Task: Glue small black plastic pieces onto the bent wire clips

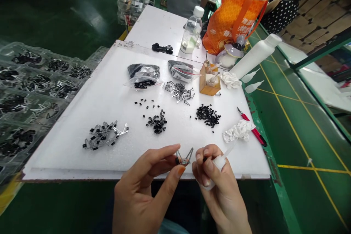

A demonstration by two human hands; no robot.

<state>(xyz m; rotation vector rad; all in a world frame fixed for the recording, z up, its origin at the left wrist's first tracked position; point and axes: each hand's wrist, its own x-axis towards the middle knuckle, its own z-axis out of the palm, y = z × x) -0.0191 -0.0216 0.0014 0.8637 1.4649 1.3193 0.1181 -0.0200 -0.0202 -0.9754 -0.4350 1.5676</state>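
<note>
Over the front edge of the white table, my left hand (153,182) pinches a small bent metal bracket (186,159) with a black piece at its near end. Close on its right, my right hand (219,186) is closed around a small white dropper bottle (218,162) whose thin nozzle points up and right. A tiny black part (205,159) shows between the thumb and finger of that same hand. Beyond the hands lie a pile of black parts (157,122), a second black pile (207,115), loose metal brackets (181,92) and brackets with black ends (102,135).
Crumpled tissue (240,131) and a red craft knife (253,128) lie at the right. Farther back are zip bags (144,75), a wooden box (210,84), a clear bottle (192,31), a white bottle (256,56) and an orange bag (233,22). Clear trays (35,76) stand left. Two people are beyond.
</note>
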